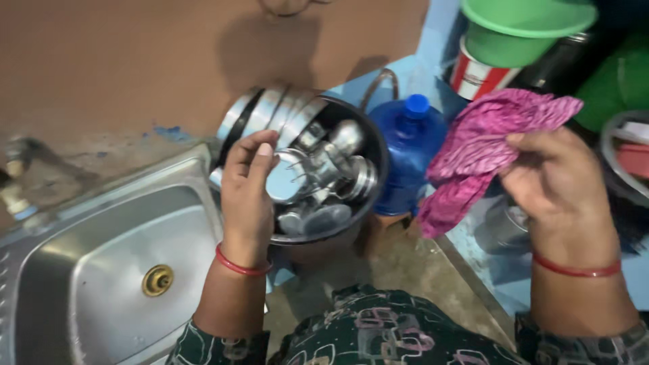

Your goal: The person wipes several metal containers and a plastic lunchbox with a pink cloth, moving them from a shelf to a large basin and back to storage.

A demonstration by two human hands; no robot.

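Note:
My left hand (247,192) holds a small round steel lid (284,179) over a dark basin (375,145) filled with several steel plates, cups and utensils. My right hand (554,179) grips a crumpled pink striped cloth (483,145) to the right of the basin, raised above the counter. A red bangle circles each wrist. Steel plates (270,111) stand on edge along the basin's far side.
A steel sink (88,263) with a brass drain (157,280) lies at the left, a tap (13,176) at its far left. A blue water jug (409,145) stands behind the basin. Green plastic tubs (520,27) sit at the top right. A brown wall is behind.

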